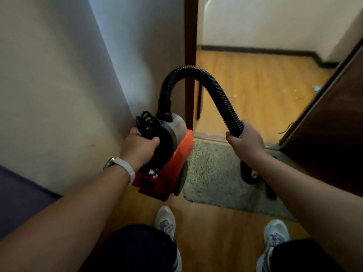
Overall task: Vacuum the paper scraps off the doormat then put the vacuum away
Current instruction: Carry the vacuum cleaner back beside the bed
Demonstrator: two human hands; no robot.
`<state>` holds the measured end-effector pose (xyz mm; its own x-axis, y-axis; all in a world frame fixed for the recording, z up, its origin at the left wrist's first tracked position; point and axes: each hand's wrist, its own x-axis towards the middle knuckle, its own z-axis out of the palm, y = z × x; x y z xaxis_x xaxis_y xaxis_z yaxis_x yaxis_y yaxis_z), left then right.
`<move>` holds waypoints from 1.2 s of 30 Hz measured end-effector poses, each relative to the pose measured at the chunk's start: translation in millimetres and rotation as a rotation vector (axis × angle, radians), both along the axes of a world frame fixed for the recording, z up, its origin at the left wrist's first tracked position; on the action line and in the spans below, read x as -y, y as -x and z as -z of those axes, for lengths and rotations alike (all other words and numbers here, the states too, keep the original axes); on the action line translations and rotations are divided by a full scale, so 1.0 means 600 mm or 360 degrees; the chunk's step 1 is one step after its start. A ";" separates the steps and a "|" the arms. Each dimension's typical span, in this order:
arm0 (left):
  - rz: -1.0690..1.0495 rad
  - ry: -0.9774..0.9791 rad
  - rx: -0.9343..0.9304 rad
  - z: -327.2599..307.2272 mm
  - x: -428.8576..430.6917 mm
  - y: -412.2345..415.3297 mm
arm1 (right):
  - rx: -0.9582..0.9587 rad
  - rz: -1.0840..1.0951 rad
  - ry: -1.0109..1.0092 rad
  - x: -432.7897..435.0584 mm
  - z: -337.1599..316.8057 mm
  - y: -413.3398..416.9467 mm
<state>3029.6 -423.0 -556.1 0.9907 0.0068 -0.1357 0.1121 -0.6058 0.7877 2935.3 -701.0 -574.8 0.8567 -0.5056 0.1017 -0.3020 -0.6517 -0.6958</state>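
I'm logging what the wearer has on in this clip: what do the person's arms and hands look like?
Both arms are bare, with no sleeves in view: left arm and right arm. Neither the left hand nor the right hand is gloved. The left arm wears a watch with a white strap; the right arm wears nothing.

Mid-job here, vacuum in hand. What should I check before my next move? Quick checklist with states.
1. Left hand grips the vacuum by its handle: ok.
2. Right hand grips the hose: ok.
3. Power cord coiled at the handle: ok.
4. Doormat free of paper scraps: cannot tell; its pile is speckled and part is hidden.
5. Wooden floor beyond the doorway clean: not ok; a blue scrap and pale specks lie there.
6. Nozzle clear of the doormat: cannot tell.
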 end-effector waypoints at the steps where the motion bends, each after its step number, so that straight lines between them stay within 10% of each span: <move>1: 0.0023 0.0050 0.0031 -0.030 0.008 0.015 | 0.0050 0.0001 0.0015 0.005 -0.028 0.016; 17: 0.0273 0.0960 -0.0146 -0.198 0.178 0.169 | 0.0709 -0.0059 -0.0707 0.059 -0.209 0.145; 27: 0.0343 0.0953 -0.0714 -0.227 0.364 0.052 | 0.0550 0.0295 -0.1270 0.235 -0.251 0.049; 36: 0.0499 0.0865 -0.0866 -0.527 0.462 0.018 | 0.0344 0.0367 -0.1267 0.287 -0.541 0.083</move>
<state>3018.9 -700.0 -240.2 0.7308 -0.4635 -0.5011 0.4512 -0.2229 0.8641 2885.7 -873.4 -250.5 0.7265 -0.6549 -0.2083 -0.1751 0.1167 -0.9776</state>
